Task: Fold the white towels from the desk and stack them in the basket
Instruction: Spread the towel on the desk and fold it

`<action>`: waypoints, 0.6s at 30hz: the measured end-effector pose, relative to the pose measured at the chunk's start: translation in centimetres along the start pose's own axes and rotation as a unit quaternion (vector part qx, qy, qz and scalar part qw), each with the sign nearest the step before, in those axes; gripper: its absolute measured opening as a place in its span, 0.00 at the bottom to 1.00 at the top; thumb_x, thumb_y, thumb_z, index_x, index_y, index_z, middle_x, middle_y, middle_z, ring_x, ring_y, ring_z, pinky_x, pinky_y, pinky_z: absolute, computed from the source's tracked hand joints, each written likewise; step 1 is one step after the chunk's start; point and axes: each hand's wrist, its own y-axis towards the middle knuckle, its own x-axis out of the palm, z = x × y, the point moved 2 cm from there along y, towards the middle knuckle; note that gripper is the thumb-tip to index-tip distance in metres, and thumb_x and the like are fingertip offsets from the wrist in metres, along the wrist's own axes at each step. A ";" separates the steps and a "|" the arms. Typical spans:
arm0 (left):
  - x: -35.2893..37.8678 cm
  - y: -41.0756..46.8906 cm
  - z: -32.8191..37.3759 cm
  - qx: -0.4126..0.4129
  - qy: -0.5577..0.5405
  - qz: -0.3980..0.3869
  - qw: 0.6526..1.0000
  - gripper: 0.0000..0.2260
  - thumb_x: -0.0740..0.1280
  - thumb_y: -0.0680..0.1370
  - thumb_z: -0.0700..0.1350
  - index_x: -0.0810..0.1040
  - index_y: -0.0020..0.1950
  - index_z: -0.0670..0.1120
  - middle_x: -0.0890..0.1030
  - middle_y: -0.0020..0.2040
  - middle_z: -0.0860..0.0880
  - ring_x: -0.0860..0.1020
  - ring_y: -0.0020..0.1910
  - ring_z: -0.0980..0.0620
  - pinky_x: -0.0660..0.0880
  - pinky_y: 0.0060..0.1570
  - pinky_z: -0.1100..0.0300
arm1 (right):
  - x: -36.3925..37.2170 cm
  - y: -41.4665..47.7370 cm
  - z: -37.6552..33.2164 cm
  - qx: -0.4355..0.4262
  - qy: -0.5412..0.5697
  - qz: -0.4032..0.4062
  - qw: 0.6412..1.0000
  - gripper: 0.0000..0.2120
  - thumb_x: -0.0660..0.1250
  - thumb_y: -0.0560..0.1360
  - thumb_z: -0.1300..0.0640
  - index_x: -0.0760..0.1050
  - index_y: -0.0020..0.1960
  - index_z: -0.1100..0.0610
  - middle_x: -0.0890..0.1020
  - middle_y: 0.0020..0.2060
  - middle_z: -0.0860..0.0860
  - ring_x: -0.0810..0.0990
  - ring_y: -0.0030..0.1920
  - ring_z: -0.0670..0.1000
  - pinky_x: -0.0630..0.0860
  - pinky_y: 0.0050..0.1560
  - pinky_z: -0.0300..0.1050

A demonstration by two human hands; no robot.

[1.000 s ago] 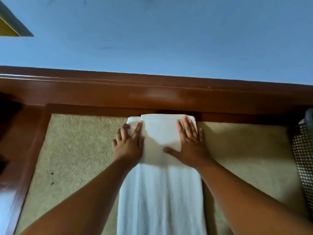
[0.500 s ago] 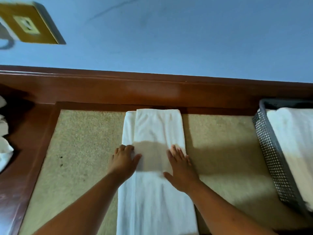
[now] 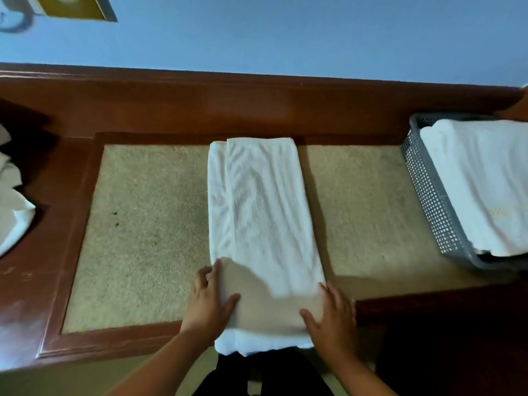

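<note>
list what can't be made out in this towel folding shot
Head view only:
Basket: cut by the right edge; its towel stack can't be counted.
White cloths: cropped at the left edge.
Left hand and right hand: fingers beside the long towel, whether tucked under is hidden.
Wall plate: blurred, cropped at top.

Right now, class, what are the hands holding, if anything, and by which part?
The white towel, at its near end: left hand on the left edge, right hand on the right edge, thumbs on top. Grip or mere press cannot be told.
</note>
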 end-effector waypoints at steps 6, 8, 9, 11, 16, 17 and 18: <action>1.0 -5.2 -1.0 0.028 -0.089 0.080 0.992 0.32 0.74 0.74 0.53 0.66 0.74 0.45 0.63 0.65 0.48 0.71 0.58 0.49 0.77 0.54 0.48 | 1.2 -4.5 1.2 0.397 0.390 0.047 0.830 0.25 0.73 0.75 0.49 0.71 0.65 0.61 0.73 0.62 0.59 0.75 0.54 0.57 0.72 0.56 0.53; 1.9 -7.4 -1.4 0.019 -0.130 0.126 0.983 0.26 0.74 0.72 0.56 0.70 0.62 0.44 0.67 0.57 0.49 0.69 0.52 0.56 0.76 0.51 0.53 | 1.6 -4.6 1.3 0.418 0.461 -0.028 0.782 0.04 0.67 0.79 0.58 0.75 0.53 0.57 0.78 0.52 0.56 0.76 0.46 0.53 0.70 0.52 0.49; 2.4 -8.3 -1.5 -0.007 -0.157 0.126 0.980 0.23 0.75 0.71 0.55 0.70 0.58 0.46 0.68 0.53 0.50 0.69 0.48 0.57 0.75 0.50 0.54 | 1.6 -4.4 1.4 0.418 0.471 -0.063 0.774 0.02 0.67 0.77 0.61 0.76 0.49 0.55 0.80 0.48 0.55 0.76 0.44 0.52 0.70 0.48 0.49; 4.3 -10.6 -2.5 -0.101 -0.198 0.100 0.970 0.23 0.79 0.70 0.51 0.69 0.55 0.48 0.69 0.51 0.52 0.72 0.48 0.56 0.76 0.52 0.51 | 2.9 -4.7 2.2 0.402 0.452 -0.126 0.786 0.09 0.71 0.71 0.61 0.77 0.50 0.57 0.82 0.46 0.56 0.79 0.47 0.56 0.74 0.47 0.49; 7.2 -11.6 -3.5 -0.316 -0.355 0.028 0.880 0.38 0.82 0.63 0.57 0.63 0.62 0.48 0.71 0.57 0.49 0.74 0.58 0.48 0.71 0.59 0.53 | 3.3 -4.6 3.5 0.313 0.331 -0.182 0.871 0.09 0.72 0.73 0.60 0.78 0.51 0.52 0.83 0.48 0.52 0.79 0.48 0.51 0.73 0.44 0.46; 7.3 -10.9 -3.2 -0.322 -0.394 0.030 0.860 0.41 0.83 0.62 0.56 0.61 0.63 0.47 0.71 0.57 0.48 0.73 0.57 0.49 0.70 0.59 0.53 | 3.1 -4.5 3.6 0.299 0.327 -0.175 0.879 0.07 0.71 0.73 0.61 0.78 0.49 0.52 0.83 0.46 0.52 0.80 0.46 0.52 0.73 0.42 0.46; 7.5 -10.5 -2.8 -0.322 -0.419 0.036 0.848 0.43 0.84 0.61 0.55 0.60 0.64 0.46 0.72 0.57 0.48 0.74 0.55 0.51 0.70 0.58 0.54 | 3.1 -4.6 3.7 0.289 0.324 -0.172 0.884 0.06 0.70 0.73 0.61 0.79 0.48 0.53 0.84 0.45 0.52 0.81 0.45 0.52 0.74 0.42 0.46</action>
